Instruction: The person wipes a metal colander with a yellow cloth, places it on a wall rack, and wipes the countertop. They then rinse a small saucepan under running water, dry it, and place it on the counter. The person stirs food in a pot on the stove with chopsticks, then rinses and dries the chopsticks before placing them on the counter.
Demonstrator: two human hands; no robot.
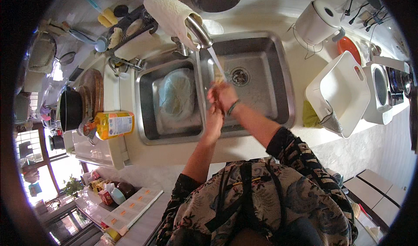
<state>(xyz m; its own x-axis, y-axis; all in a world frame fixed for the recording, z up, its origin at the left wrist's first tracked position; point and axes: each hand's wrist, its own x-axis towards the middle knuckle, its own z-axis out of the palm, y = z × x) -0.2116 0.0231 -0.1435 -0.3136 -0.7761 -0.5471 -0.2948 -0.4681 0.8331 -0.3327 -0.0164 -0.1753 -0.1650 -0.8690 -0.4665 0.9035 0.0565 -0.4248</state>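
Observation:
My left hand (214,121) and my right hand (226,96) are pressed together over the right basin (258,95) of a steel double sink, close to the divider. A stream of water (216,60) runs down onto them from the metal faucet (200,32), which has a pale towel (169,15) draped over it. Motion blur hides the fingers, so I cannot tell whether anything is between them. A dark band (233,107) circles my right wrist. Just beyond the hands shows a blurred tan patch that I cannot identify.
In the left basin (147,99) lies a translucent pale-blue plastic item (176,92). A bottle of orange liquid (115,125) lies or stands left of the sink. To the right are a white kettle (318,22), a white plastic bin (339,92) and a green cloth (311,115).

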